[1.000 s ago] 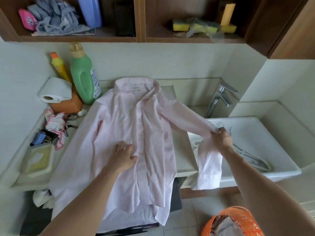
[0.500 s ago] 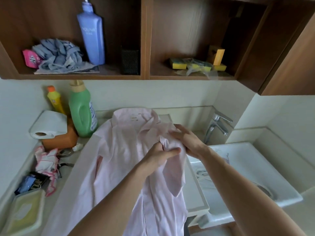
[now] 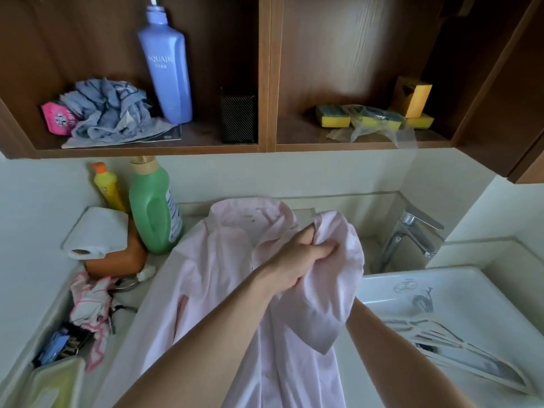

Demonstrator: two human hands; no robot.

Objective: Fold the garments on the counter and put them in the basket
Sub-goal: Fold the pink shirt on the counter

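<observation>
A pale pink button shirt (image 3: pixel 212 275) lies front up on the counter, its collar (image 3: pixel 250 213) toward the wall. My left hand (image 3: pixel 297 260) is closed on a bunch of the shirt's right sleeve and shoulder cloth, lifted a little above the shirt body. The sleeve drapes over my right hand and hides it; only my right forearm (image 3: pixel 397 348) shows, running under the cloth from the lower right. The basket is out of view.
A green detergent bottle (image 3: pixel 153 210), yellow bottle (image 3: pixel 107 187), paper roll (image 3: pixel 94 234) and pink-white cloth (image 3: pixel 88 301) crowd the counter's left. To the right is a white sink (image 3: pixel 471 278) holding hangers (image 3: pixel 459 351), with a tap (image 3: pixel 412 240). Wooden shelves hang above.
My right hand carried the sleeve from over the sink back onto the shirt's shoulder. My left hand left the shirt front and gripped the gathered sleeve. The view tilted up.
</observation>
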